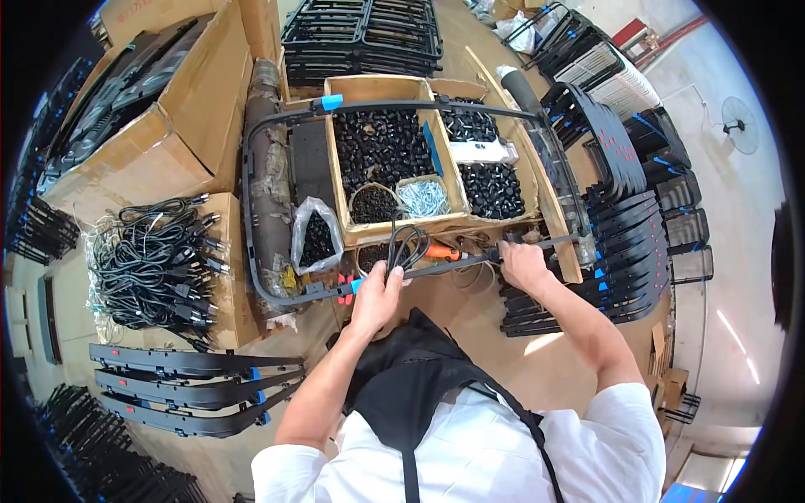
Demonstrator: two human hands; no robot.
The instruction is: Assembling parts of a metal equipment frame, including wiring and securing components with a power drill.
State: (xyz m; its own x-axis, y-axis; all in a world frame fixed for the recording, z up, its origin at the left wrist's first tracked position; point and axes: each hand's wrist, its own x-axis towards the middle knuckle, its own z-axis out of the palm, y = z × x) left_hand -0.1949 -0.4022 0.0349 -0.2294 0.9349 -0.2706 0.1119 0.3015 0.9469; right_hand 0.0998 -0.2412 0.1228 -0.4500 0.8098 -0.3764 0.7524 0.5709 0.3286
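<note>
A large black rectangular frame (pixel 255 210) with rounded corners lies in front of me, resting across two padded rails. My left hand (pixel 379 295) is closed around a looped black cable (pixel 407 243), just above the frame's near bar. My right hand (pixel 523 267) is at the right part of that bar, its fingers closed; whatever they pinch is hidden. Between my hands lies an orange screwdriver (pixel 443 251), partly behind the cable. Red-handled pliers (pixel 345 288) sit beside a blue clip on the near bar, left of my left hand.
Beyond the near bar stands a divided cardboard box (pixel 340 189) of black fittings and silver screws (pixel 422 198). A plastic bag (pixel 317 239) of small black parts sits to its left. Bundled power cords (pixel 159 272) top a carton at left. Stacked black frames (pixel 625 260) stand at right.
</note>
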